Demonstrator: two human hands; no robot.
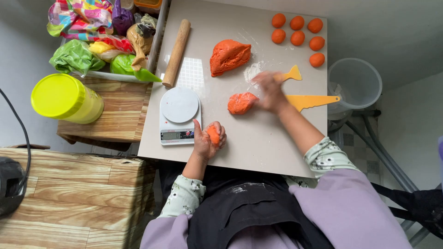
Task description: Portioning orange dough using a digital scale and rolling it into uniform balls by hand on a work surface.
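Observation:
My left hand [207, 138] is closed around a small piece of orange dough [213, 135] near the front of the beige board [258, 143], just right of the white kitchen scale [179, 115]. My right hand [270, 91] is blurred, reaching over a small pile of white flour [253, 71], beside a mid-sized orange dough lump [241, 103]. A larger orange dough mass [229, 56] lies further back. Several orange dough balls [297, 33] sit at the far right corner. Whether the right hand holds anything cannot be made out.
A wooden rolling pin [176, 52] lies at the board's left edge. A yellow plastic knife [311, 101] and small yellow scraper [291, 74] lie right of my right hand. Left: a tray of coloured bags [92, 44], a yellow-lidded jar [67, 98]. A clear bowl [355, 83] stands right.

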